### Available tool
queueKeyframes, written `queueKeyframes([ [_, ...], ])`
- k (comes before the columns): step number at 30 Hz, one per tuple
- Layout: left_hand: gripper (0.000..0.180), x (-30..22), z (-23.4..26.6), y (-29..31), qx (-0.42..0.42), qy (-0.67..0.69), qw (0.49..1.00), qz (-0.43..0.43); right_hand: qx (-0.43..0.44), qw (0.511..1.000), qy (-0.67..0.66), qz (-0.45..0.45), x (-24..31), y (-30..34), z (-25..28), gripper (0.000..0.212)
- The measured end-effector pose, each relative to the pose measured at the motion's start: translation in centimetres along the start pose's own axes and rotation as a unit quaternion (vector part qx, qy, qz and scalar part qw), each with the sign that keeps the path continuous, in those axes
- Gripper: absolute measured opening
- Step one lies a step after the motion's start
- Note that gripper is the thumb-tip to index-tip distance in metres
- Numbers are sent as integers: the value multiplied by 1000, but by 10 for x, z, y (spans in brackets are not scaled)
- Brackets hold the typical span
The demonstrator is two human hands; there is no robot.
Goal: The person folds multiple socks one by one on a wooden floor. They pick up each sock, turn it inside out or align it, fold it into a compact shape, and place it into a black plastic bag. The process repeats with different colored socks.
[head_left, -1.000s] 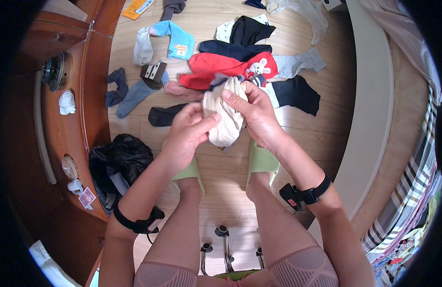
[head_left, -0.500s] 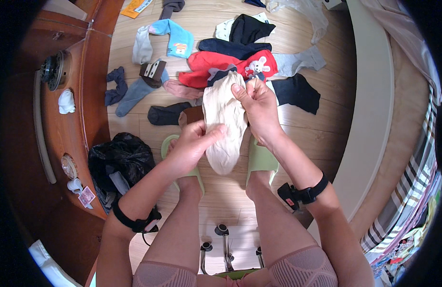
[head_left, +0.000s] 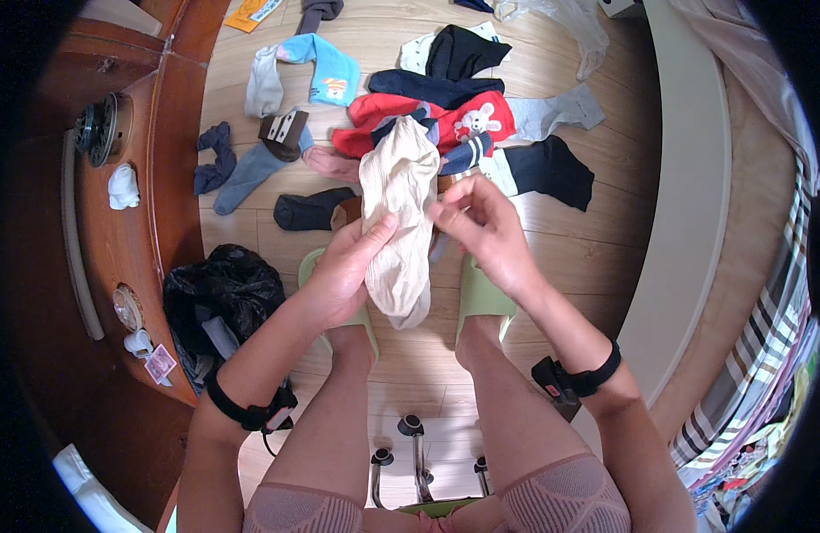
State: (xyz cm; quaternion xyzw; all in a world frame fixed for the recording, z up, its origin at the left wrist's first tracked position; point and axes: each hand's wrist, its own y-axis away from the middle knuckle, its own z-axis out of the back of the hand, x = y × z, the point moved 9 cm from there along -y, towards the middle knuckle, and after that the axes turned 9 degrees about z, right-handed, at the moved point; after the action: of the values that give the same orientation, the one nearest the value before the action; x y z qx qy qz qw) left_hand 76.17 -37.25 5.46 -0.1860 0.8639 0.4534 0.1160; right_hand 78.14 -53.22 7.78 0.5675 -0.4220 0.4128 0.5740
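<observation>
Head view: the left hand [head_left: 339, 275] grips the cream sock [head_left: 399, 249], its thumb laid flat across the top near the left edge and its other fingers tucked underneath, mostly out of sight. The right hand [head_left: 488, 238] is partly open and looks released, fingers loosely curled, with a gap between thumb and forefinger. Its thumb tip sits at the sock's right edge; whether it touches the fabric, I cannot tell.

The cream sock is stretched lengthwise in front of the person, one end toward the red sock [head_left: 365, 111], the rounded end between the green slippers [head_left: 487, 291]. A striped blue sock [head_left: 467, 153] lies just beyond the right fingertips, and a dark grey sock [head_left: 305, 211] lies just beyond the left hand.

Both forearms come up from the lower corners and angle inward, so the hands face each other across the sock. The left palm is turned inward and up, while the right wrist is bent inward, back of the hand outward. Each forearm wears a black strap [head_left: 596, 377]
</observation>
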Motion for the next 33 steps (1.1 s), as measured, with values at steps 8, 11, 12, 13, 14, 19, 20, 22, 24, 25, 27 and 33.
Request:
queueKeyframes([
  [8, 36, 0, 4, 0, 24, 97, 994, 38, 212, 838, 340, 371, 65, 37, -48, 77],
  [11, 33, 3, 12, -1, 49, 117, 991, 51, 238, 818, 351, 389, 61, 40, -58, 55],
  [12, 34, 9, 17, -1, 47, 125, 988, 74, 239, 796, 354, 429, 64, 45, -60, 52],
  [13, 36, 10, 15, 0, 46, 131, 986, 96, 238, 772, 356, 469, 69, 51, -62, 50],
  [14, 40, 7, 11, 1, 48, 112, 988, 93, 217, 757, 352, 506, 79, 57, -65, 41],
  [19, 41, -5, 2, -11, 81, 166, 981, 58, 257, 739, 313, 539, 82, 89, -83, 36],
  [20, 45, -8, 2, -12, 77, 129, 988, 42, 272, 755, 288, 522, 84, 90, -84, 36],
  [22, 50, -13, -5, -11, 80, 92, 992, 15, 304, 777, 246, 494, 89, 88, -83, 33],
  [24, 48, -12, -16, -8, 97, 61, 993, 6, 301, 830, 194, 428, 80, 77, -79, 33],
  [25, 47, -14, -19, -4, 105, 31, 994, -7, 297, 873, 134, 362, 73, 68, -77, 33],
  [27, 45, -3, -4, -8, 101, -32, 994, 7, 204, 930, 87, 294, 72, 45, -64, 26],
  [33, 61, 24, 11, 1, 41, -80, 996, -18, 71, 962, 156, 213, 59, -3, -38, 20],
])
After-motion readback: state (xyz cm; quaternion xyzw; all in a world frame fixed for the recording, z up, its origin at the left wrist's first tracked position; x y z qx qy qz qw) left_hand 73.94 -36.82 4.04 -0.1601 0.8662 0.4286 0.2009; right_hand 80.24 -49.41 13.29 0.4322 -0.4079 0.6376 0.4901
